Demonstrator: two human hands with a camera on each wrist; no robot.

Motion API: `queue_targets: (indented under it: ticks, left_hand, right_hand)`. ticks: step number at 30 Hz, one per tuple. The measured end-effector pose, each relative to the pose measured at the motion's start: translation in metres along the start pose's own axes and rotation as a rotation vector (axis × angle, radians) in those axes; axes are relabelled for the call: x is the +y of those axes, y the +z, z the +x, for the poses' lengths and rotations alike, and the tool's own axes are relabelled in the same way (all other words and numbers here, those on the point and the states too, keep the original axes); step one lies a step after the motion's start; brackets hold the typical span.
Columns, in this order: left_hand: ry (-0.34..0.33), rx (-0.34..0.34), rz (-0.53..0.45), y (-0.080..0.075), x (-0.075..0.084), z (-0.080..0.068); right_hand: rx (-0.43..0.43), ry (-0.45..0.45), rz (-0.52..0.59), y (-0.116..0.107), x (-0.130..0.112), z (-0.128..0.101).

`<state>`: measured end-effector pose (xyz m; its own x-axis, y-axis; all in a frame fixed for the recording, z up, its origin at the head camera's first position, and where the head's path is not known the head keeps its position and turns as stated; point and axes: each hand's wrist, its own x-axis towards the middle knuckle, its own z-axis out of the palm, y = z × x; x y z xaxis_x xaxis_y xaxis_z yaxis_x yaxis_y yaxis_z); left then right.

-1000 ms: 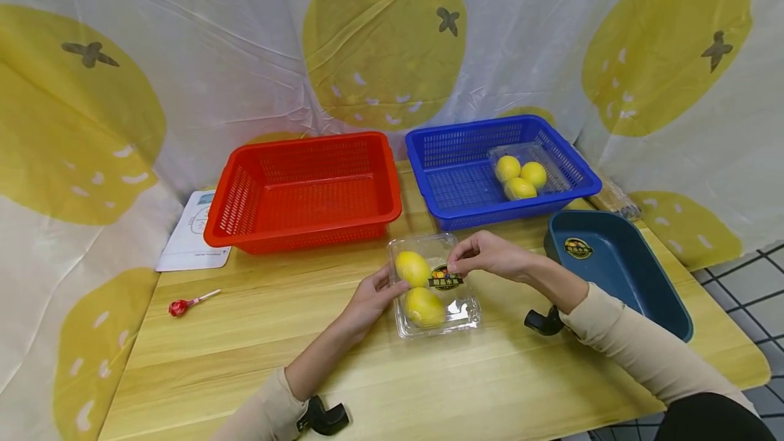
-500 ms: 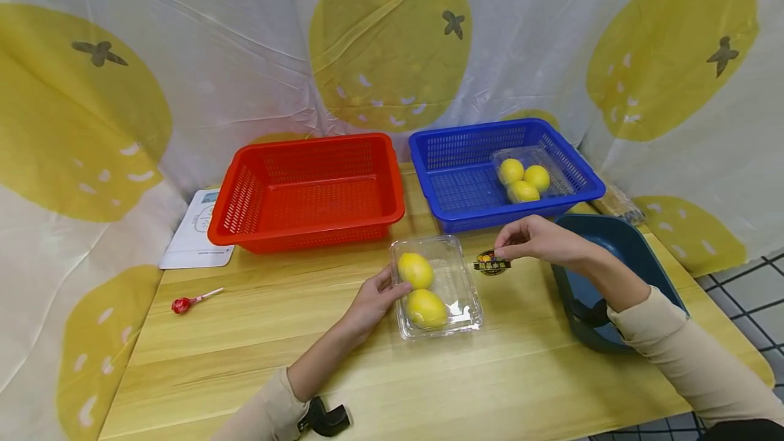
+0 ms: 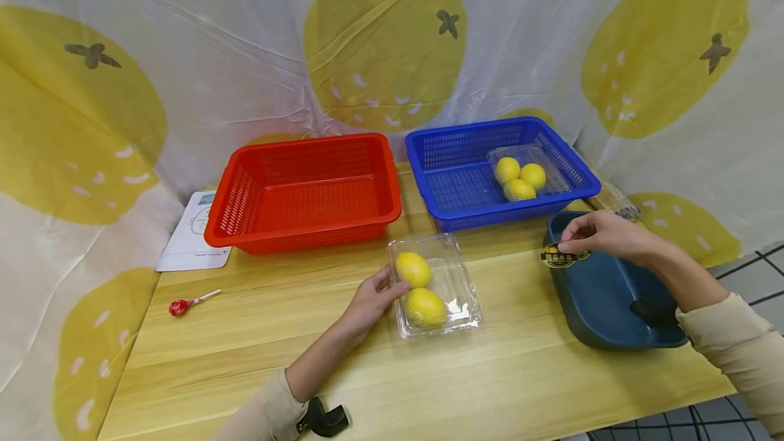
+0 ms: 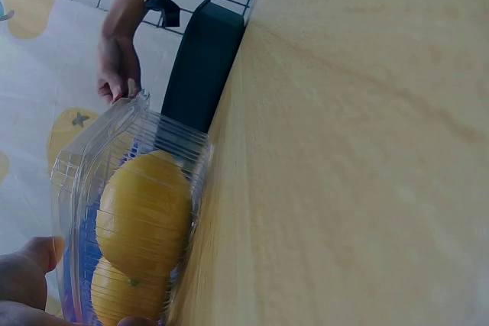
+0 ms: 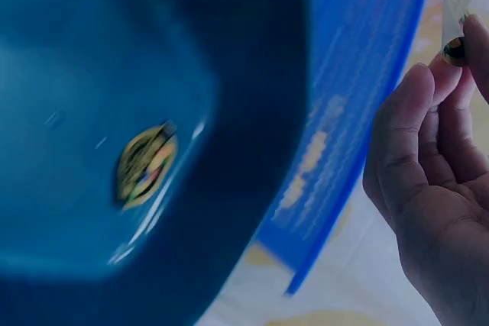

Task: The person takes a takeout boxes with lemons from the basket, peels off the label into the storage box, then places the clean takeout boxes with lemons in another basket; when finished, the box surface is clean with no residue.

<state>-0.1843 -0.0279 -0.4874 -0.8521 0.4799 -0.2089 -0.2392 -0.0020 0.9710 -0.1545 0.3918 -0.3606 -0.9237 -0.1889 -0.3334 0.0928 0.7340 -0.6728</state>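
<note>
My left hand [image 3: 367, 306] grips the left side of a clear plastic clamshell box [image 3: 452, 274], thumb over its lid. Two yellow lemons [image 3: 425, 307] show inside the box, which sits on the table; the left wrist view shows them close up through the ribbed wall. Over the near-left rim of a dark teal bin [image 3: 591, 322], my right hand [image 3: 606, 233] pinches a black-and-gold label sticker [image 3: 559, 258] between thumb and fingertips. In the right wrist view, another such sticker [image 5: 145, 166] lies within the bin.
A red basket [image 3: 303, 233] stands at the back left. Beside it, a blue basket [image 3: 453, 213] holds a clear box with three lemons [image 3: 520, 189]. A red lollipop [image 3: 180, 307] and a white printed sheet [image 3: 191, 250] lie at the left.
My right hand has lifted the sticker off the clamshell box's lid and carried it right, over the teal bin. My left hand keeps its grip on the box.
</note>
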Motion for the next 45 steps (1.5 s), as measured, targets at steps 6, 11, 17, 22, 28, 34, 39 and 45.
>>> queue_targets:
  ticks: [6, 11, 17, 22, 28, 34, 39, 45]
  left_hand:
    - [-0.003, 0.003, 0.004, 0.0, 0.001, 0.0]
    - [0.003, -0.006, 0.015, 0.0, 0.001, 0.0]
    - [0.006, -0.006, 0.021, 0.0, 0.0, 0.0]
    - [0.0, -0.005, 0.027, 0.0, 0.0, 0.0]
    - [-0.007, 0.0, 0.035, 0.0, 0.0, 0.0]
    - [-0.009, -0.001, 0.045, -0.001, 0.0, 0.001]
    - [-0.008, -0.004, 0.041, -0.001, 0.0, 0.001]
    - [-0.012, -0.005, 0.041, -0.001, -0.001, 0.001]
  right_hand:
    - [0.018, 0.01, -0.038, -0.011, 0.024, -0.004]
    - [-0.049, -0.017, -0.047, -0.016, 0.045, -0.004]
    - [-0.198, -0.039, -0.047, -0.014, 0.071, 0.003]
    - [-0.216, -0.022, -0.082, -0.009, 0.086, 0.009]
    - [-0.164, 0.029, -0.187, -0.004, 0.092, 0.014]
    - [-0.118, 0.085, -0.239, 0.001, 0.094, 0.014]
    - [-0.078, 0.09, -0.275, 0.006, 0.093, 0.012]
    - [-0.017, 0.066, -0.369, 0.013, 0.09, 0.009]
